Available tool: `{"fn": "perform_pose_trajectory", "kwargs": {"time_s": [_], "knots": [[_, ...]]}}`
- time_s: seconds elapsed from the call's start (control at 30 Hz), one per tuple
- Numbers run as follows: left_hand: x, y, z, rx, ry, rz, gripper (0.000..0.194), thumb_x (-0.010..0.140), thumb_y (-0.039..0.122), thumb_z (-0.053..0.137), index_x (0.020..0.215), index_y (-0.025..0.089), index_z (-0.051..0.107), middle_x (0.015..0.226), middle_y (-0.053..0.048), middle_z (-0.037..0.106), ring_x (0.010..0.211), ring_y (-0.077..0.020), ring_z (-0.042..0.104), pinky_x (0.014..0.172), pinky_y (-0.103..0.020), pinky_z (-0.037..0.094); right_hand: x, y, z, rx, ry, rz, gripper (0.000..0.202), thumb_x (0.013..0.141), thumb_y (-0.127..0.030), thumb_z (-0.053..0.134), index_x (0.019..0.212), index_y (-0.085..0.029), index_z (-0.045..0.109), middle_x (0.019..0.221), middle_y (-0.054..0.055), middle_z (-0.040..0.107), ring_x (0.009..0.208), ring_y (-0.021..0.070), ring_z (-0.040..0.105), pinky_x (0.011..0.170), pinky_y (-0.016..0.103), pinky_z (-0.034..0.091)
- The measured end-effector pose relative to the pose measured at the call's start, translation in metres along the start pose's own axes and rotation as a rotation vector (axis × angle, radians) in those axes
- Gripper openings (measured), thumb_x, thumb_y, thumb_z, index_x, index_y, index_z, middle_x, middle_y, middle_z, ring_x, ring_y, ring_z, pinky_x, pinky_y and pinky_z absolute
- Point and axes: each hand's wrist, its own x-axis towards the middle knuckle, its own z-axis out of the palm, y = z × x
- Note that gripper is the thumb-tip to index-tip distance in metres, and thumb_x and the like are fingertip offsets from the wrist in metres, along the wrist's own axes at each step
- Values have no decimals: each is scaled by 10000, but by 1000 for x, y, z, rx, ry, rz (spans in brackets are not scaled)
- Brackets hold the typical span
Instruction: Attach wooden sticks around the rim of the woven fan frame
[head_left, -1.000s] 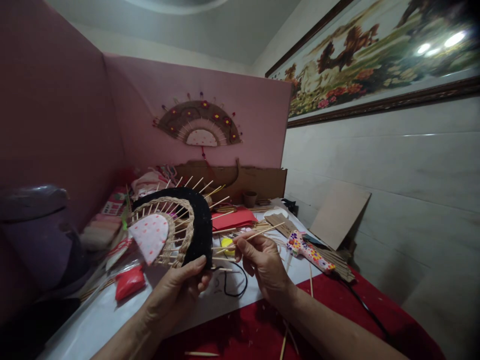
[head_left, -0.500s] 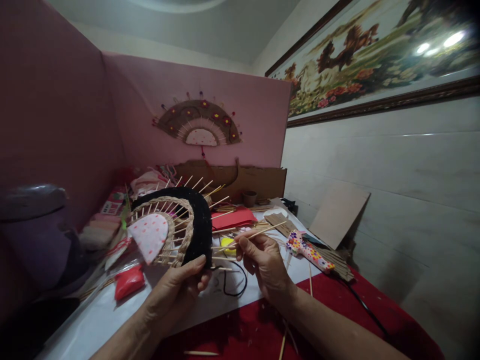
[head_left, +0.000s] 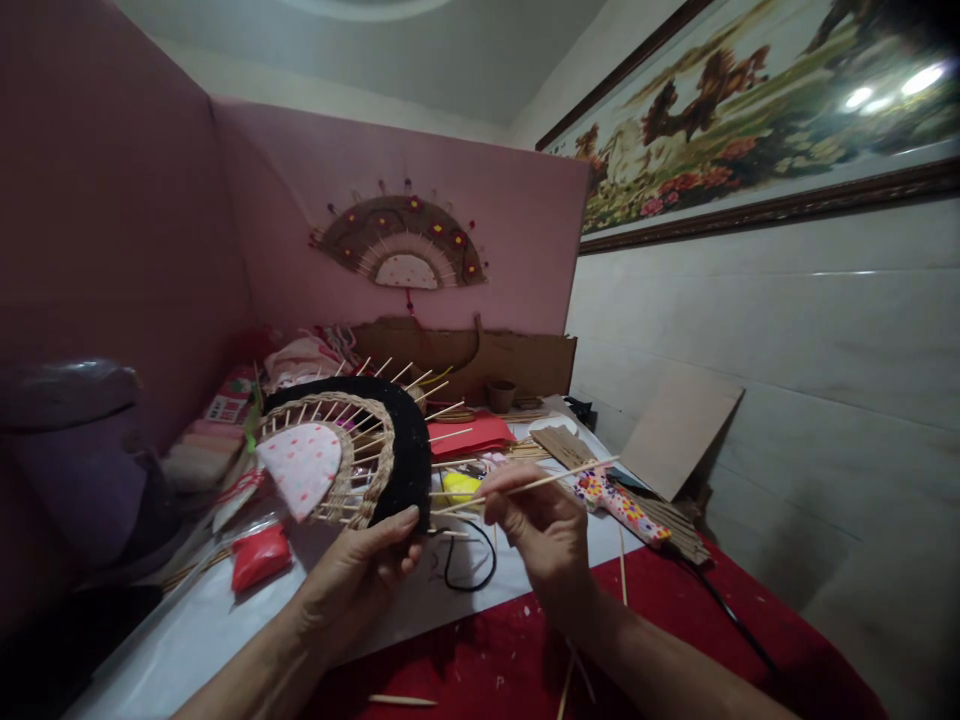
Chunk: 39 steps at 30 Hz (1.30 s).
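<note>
A half-round woven fan (head_left: pixel 411 440) has a black outer band, tan braided bands, thin sticks poking out past its edge and a white centre with red dots. My left hand (head_left: pixel 367 560) grips its lower right end, thumb on the black band. Between the thumb and fingers of my right hand (head_left: pixel 544 525) is a thin wooden stick (head_left: pixel 574 471), which slants up to the right. Its left end lies close to the fan's lower sticks; whether it touches them is unclear. A black cord (head_left: pixel 493 570) loops below, between my hands.
Red paper (head_left: pixel 472 434), a yellow packet (head_left: pixel 460 486) and loose sticks lie behind the hands. A red packet (head_left: pixel 260 558) is at left, a flowered object (head_left: pixel 626 508) and cardboard (head_left: pixel 681 425) at right. Another fan (head_left: pixel 409 240) hangs on the pink panel (head_left: pixel 517 220).
My right hand has shifted slightly right and down, and the stick in it now reaches further right at a flatter slant. The whole view has moved a little.
</note>
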Motion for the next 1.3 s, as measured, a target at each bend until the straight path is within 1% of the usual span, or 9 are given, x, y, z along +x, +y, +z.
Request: {"fn": "perform_pose_trajectory", "kwargs": {"time_s": [0.07,0.13,0.2,0.37,0.47,0.7,0.97,1.13,1.3], "knots": [[0,0,-1,6,-15,7,99,665,-10,607,703,79,630,612,-50,624,478,-100,584,446,-173,507,-3,-4,0,-132,-126,-142,132,752,-105,570,795,-218,623,741,27,616,700,154,563,627,294,438],[0,0,-1,7,-29,24,88,667,-3,610,689,80,630,611,-49,624,480,-96,579,457,-176,508,-5,-7,-1,-228,-235,-270,222,733,-47,557,850,-223,623,775,40,641,746,173,582,679,331,450],[-1,0,-1,10,-38,34,81,668,0,611,673,79,630,618,-52,626,480,-93,573,460,-177,507,-5,-9,-2,-296,-291,-348,279,716,-14,552,884,-226,621,799,45,656,753,176,591,701,348,453],[0,0,-1,23,-55,40,57,669,16,619,664,70,635,630,-63,626,503,-97,571,472,-184,506,-2,-8,-1,-350,-275,-411,294,713,-1,548,886,-228,618,802,32,672,736,168,598,704,348,454],[1,0,-2,39,-66,37,32,667,32,630,675,62,640,630,-61,622,491,-88,556,440,-168,480,-1,-6,0,-353,-262,-451,286,721,-2,535,899,-214,610,791,36,669,733,166,587,691,344,459],[3,-1,-4,58,-71,37,29,676,50,630,658,61,650,611,-58,613,494,-82,548,453,-166,475,-1,-5,0,-342,-258,-461,301,717,19,539,903,-210,599,795,31,660,739,157,574,702,342,455],[1,-2,-4,49,-70,38,46,667,35,630,676,70,658,632,-59,627,504,-85,559,474,-173,487,-3,0,-1,-299,-213,-395,283,728,12,532,885,-212,608,802,29,652,759,164,575,719,345,449],[1,-1,-3,60,-65,36,47,674,46,627,694,69,663,645,-66,628,538,-97,573,489,-180,491,-3,2,-1,-297,-200,-338,251,730,-5,543,861,-208,613,782,27,640,749,163,568,698,333,450],[2,-1,-3,64,-63,57,44,668,37,626,655,65,657,615,-58,613,526,-94,566,497,-183,492,-3,3,-1,-290,-209,-337,248,730,-8,546,860,-209,610,785,25,637,754,163,567,697,329,446]]}}
